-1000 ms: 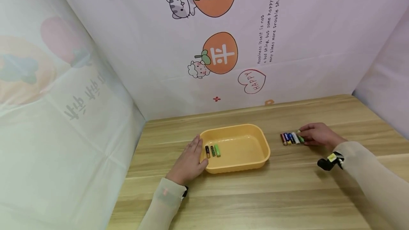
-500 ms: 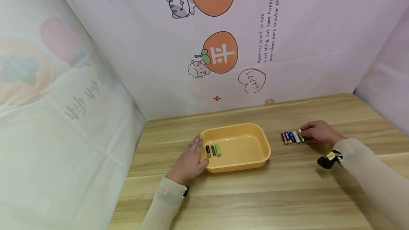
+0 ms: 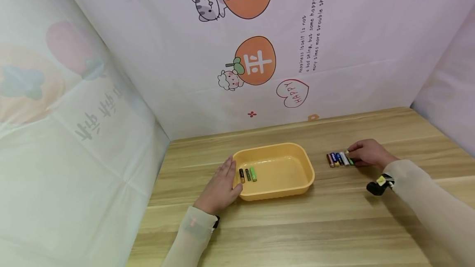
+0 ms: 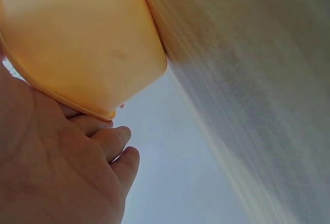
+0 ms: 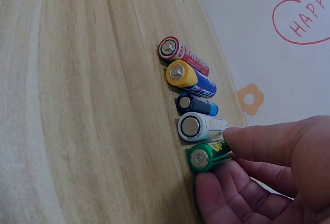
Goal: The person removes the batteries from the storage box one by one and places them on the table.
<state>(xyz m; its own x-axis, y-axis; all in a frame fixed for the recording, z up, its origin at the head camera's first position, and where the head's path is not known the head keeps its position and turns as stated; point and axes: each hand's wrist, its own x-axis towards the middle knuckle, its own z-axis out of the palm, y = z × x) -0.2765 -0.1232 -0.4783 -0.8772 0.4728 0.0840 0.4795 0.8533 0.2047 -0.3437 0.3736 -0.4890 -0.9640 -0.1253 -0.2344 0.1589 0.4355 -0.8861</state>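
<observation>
A yellow plastic tray (image 3: 282, 195) stands on the table. My left hand (image 3: 219, 188) rests along its left rim, fingers fairly straight and thumb at the near corner. Three batteries lie side by side in its left part: black and copper (image 3: 241, 175), dark green (image 3: 248, 175) and bright green (image 3: 253, 174). To the tray's right my right hand (image 3: 371, 153) pinches a green battery (image 5: 202, 157) at the row's right end, covering part of it. Beside it lie a white battery (image 5: 193, 126), a dark blue one (image 5: 196, 104), a blue-yellow one (image 5: 192, 79) and a red one (image 5: 183, 54).
The wooden table (image 3: 297, 234) ends at a printed white cloth wall (image 3: 178, 73) at the back. Another cloth wall (image 3: 74, 168) hangs at the left. Wrist cameras are strapped to both sleeves, such as the black one (image 3: 376, 188) on the right.
My right hand has shifted very slightly up in the view and stays at the right end of the battery row. The left hand and the tray hold still.
</observation>
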